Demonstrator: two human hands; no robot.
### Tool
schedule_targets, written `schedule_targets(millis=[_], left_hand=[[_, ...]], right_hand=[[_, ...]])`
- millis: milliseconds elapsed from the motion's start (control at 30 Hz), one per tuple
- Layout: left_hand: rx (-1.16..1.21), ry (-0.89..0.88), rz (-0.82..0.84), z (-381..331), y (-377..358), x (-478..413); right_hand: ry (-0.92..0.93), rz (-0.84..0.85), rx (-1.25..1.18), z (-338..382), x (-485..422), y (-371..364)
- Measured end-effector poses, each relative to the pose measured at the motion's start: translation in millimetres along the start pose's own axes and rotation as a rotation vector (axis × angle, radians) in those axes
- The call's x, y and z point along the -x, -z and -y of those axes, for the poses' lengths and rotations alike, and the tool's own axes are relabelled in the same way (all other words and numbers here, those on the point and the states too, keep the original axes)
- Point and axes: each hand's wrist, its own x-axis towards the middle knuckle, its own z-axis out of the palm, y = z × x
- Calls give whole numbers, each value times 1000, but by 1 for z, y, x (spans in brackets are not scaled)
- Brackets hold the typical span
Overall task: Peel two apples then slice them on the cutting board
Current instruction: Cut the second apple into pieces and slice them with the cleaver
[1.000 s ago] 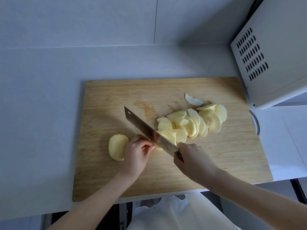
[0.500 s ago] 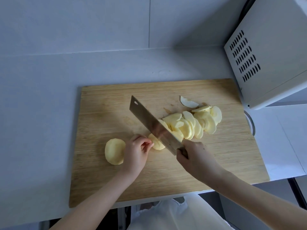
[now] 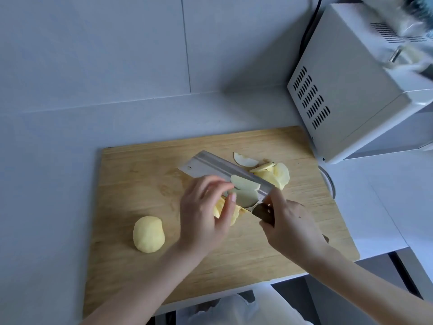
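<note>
A wooden cutting board lies on the pale counter. A peeled apple half sits on its left part. My right hand grips the dark handle of a cleaver, whose blade is turned flat side up above the board. A pale apple slice clings to the blade. My left hand reaches over to the blade, fingertips and thumb touching that slice. More slices lie partly hidden under my left hand. A fanned pile of slices lies behind the blade, with a curled peel strip.
A white microwave stands at the board's far right corner, its cord running up the wall. A metal ring pokes out by the board's right edge. White fabric shows below the counter's front edge.
The cleaver has lifted from its cut and turned flat side up with a slice stuck on it. My left hand left the apple piece and moved up to the blade.
</note>
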Motion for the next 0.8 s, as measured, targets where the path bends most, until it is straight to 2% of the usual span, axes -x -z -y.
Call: schedule_targets(millis=[133, 200, 333, 433, 533, 667, 733, 800], left_hand=[[4, 18, 352, -5, -42, -9], [-7, 13, 434, 1, -55, -5], [6, -52, 391, 26, -58, 4], [-24, 4, 347, 54, -57, 4], [-72, 69, 360, 72, -57, 2], [-86, 169, 465, 75, -56, 7], [-72, 201, 494, 74, -53, 12], [-21, 232, 447, 73, -43, 11]], right_hand=[[100, -89, 118, -4, 1, -3], [109, -103, 94, -8, 1, -3], [60, -65, 126, -19, 3, -1], [-21, -39, 97, -30, 5, 7], [-93, -87, 121, -39, 0, 18], [-138, -152, 182, -49, -7, 30], [-148, -205, 144, -52, -11, 33], [-149, -246, 44, -50, -16, 36]])
